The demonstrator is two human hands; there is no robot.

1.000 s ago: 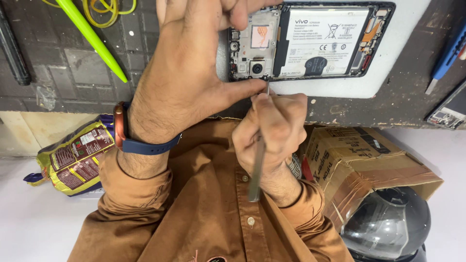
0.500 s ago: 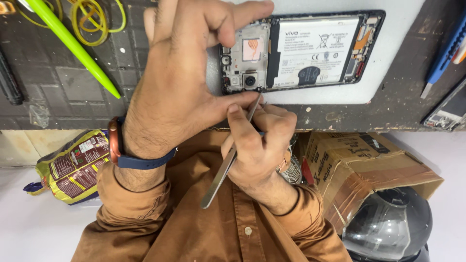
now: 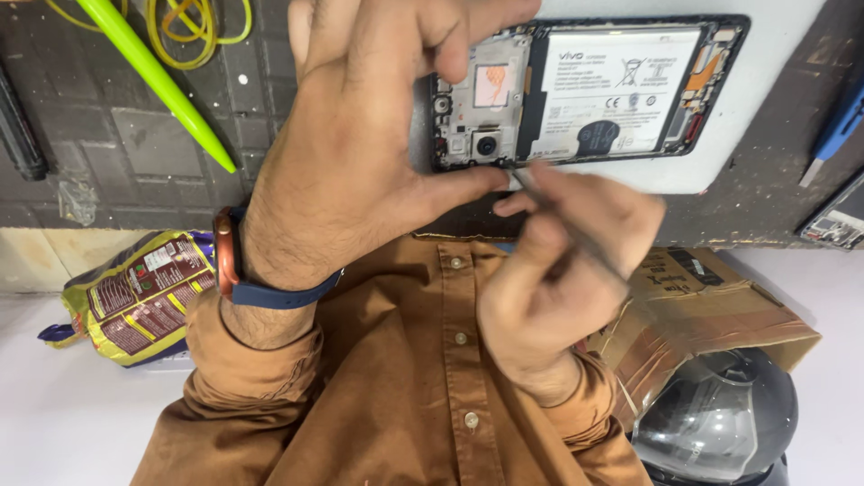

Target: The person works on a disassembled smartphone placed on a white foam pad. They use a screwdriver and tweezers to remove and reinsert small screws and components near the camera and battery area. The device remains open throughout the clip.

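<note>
An opened phone with its back cover off lies on a white sheet, its battery and circuit board exposed. My left hand, which has a blue-strapped watch on the wrist, grips the phone's left end by thumb and fingers. My right hand sits just below the phone and holds a thin grey metal tool. The tool is blurred, and its tip touches the phone's lower edge near the camera lens.
A green pen and yellow bands lie on the dark mat at upper left. A blue tool and another device are at the right edge. Below are a snack packet, a cardboard box and a dark helmet.
The tool in my right hand has swung from pointing straight down, through down-left, to lying along the hand toward lower right. My left hand keeps its grip on the phone.
</note>
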